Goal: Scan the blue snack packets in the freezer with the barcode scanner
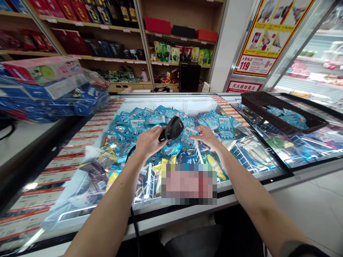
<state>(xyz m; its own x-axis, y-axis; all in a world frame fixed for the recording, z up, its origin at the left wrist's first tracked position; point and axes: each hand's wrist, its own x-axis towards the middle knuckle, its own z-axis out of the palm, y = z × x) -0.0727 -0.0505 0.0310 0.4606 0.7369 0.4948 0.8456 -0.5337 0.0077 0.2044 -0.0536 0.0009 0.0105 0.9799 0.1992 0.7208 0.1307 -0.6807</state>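
Note:
My left hand (150,143) is wrapped round a black barcode scanner (174,127), whose head points to the right above the freezer's glass lid. A small blue packet (189,133) with a white barcode label is pinched at its right edge by the fingers of my right hand (207,136), just right of the scanner head. Many similar blue packets (139,123) lie spread in a heap around both hands, on the glass. From the scanner a black cable (135,225) runs down past the freezer's front edge.
Under the glass are ice-cream packages (214,166) in wire baskets. A dark brown basket (318,123) with more blue packets stands at right. Plastic-wrapped boxes (53,89) are stacked at left. Stocked shelves (182,37) line the back. A blurred patch covers part of the front edge.

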